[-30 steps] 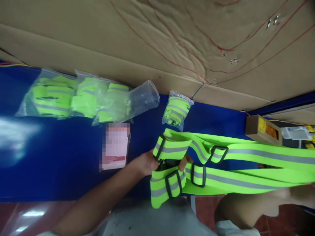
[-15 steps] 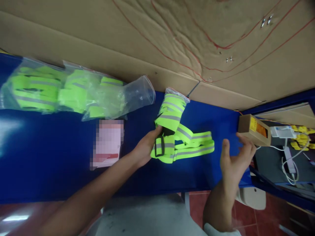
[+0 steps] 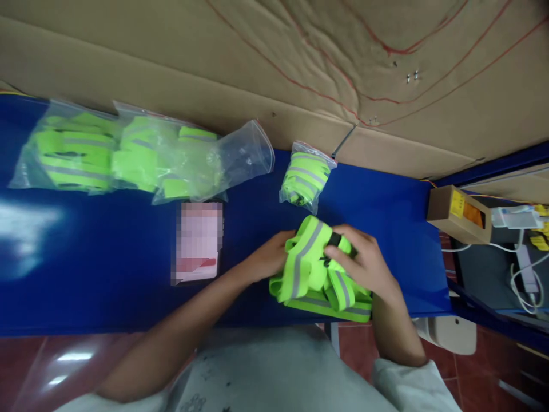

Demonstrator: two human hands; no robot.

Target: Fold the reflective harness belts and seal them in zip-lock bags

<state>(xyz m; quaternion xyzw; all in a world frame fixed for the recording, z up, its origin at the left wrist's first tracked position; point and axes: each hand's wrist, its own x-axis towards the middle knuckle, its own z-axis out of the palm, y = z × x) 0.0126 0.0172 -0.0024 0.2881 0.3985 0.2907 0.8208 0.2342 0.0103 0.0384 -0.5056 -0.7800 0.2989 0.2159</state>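
Note:
A neon yellow-green reflective strap [image 3: 302, 266] with grey stripes and black buckles is bunched between my two hands, near the front edge of the blue table. My left hand [image 3: 274, 252] grips its left side, with the fingertips hidden behind the folds. On the other side my right hand [image 3: 362, 257] is closed on the strap by a black buckle, thumb on top. Just beyond my hands lies a small clear zip bag [image 3: 306, 174] with a rolled strap of the same kind inside.
Several clear bags [image 3: 77, 151] with neon straps lie along the cardboard wall [image 3: 171, 63]. A pinkish blurred item [image 3: 199, 240] rests on the blue table [image 3: 107, 257]. At right are a cardboard box [image 3: 458, 214], a white cable [image 3: 514, 280] and a dark surface.
My right hand has come left from beside the box and taken hold of the strap. Both hands now hold it bunched nearer to me, uncovering the small bag behind.

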